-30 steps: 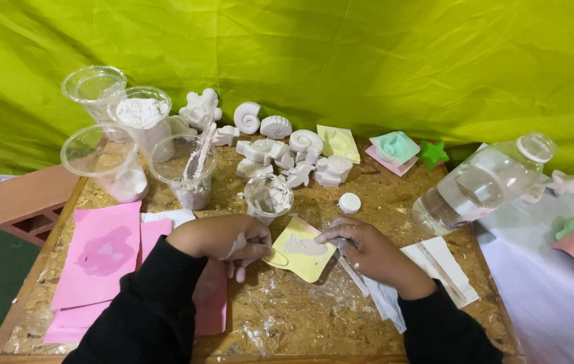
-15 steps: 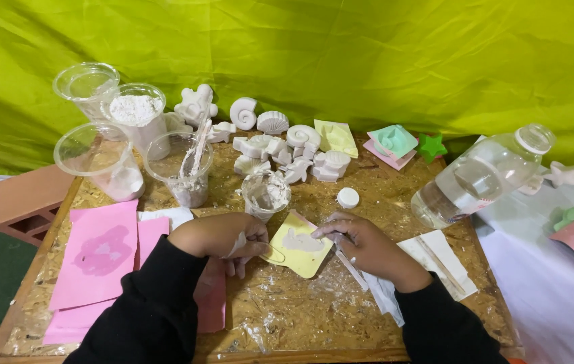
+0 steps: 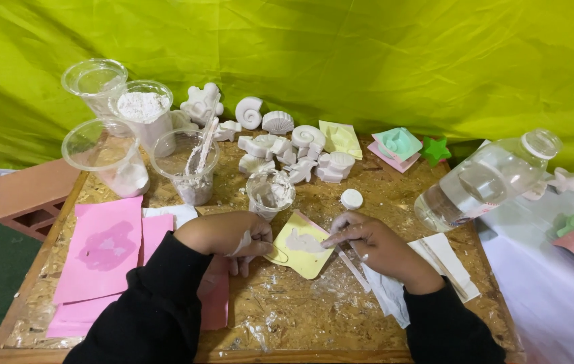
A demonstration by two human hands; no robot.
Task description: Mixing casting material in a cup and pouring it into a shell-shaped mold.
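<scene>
Yellow mould [image 3: 304, 248] with white filling lies flat on the chipboard table [image 3: 341, 317], near the front centre. Left hand [image 3: 230, 236], fingers curled, pinches its left edge. Right hand [image 3: 371, 243] rests fingertips on its right edge, fingers loosely closed around a thin stick. Just behind: smeared plastic cup [image 3: 270, 193], white cap [image 3: 351, 198], plaster shells [image 3: 300, 152]. Pink sheets [image 3: 108, 246] left, water bottle [image 3: 486, 178] right.

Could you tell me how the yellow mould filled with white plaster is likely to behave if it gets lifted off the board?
The yellow mould looks thin and flexible, so it would probably bend if lifted by one edge. If the white filling is wet, tilting could spill or crack it. The left hand grips its edge and the right hand touches it, so two-handed support seems wise.
</scene>
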